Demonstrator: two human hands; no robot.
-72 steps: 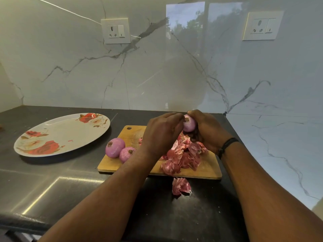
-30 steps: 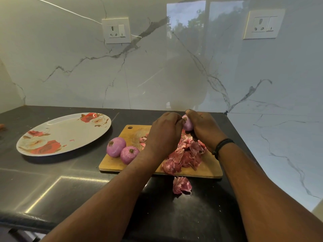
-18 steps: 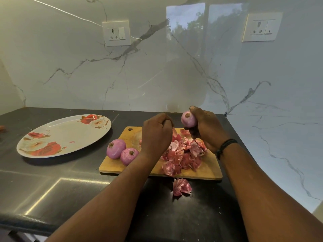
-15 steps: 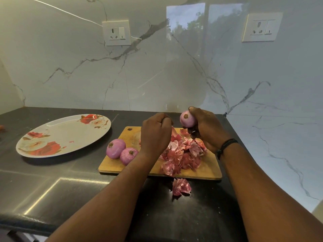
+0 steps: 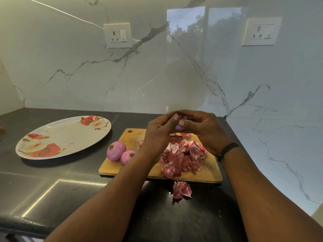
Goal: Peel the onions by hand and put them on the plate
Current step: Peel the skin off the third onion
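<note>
Both hands hide most of the onion [image 5: 178, 126]. The right hand [image 5: 204, 131] holds it; the left hand [image 5: 158, 135], apart before, now pinches it too.

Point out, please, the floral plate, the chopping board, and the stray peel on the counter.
floral plate [image 5: 61, 137]: head view, bare centre of the plate.
chopping board [image 5: 208, 173]: head view, bare near-right corner.
stray peel [image 5: 181, 189]: head view, middle of the peel.

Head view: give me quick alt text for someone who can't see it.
Both hands, left hand and right hand, hold a small onion above a wooden cutting board piled with peels. Two onions sit at the board's left end; a floral plate lies further left, holding no onions.
</note>
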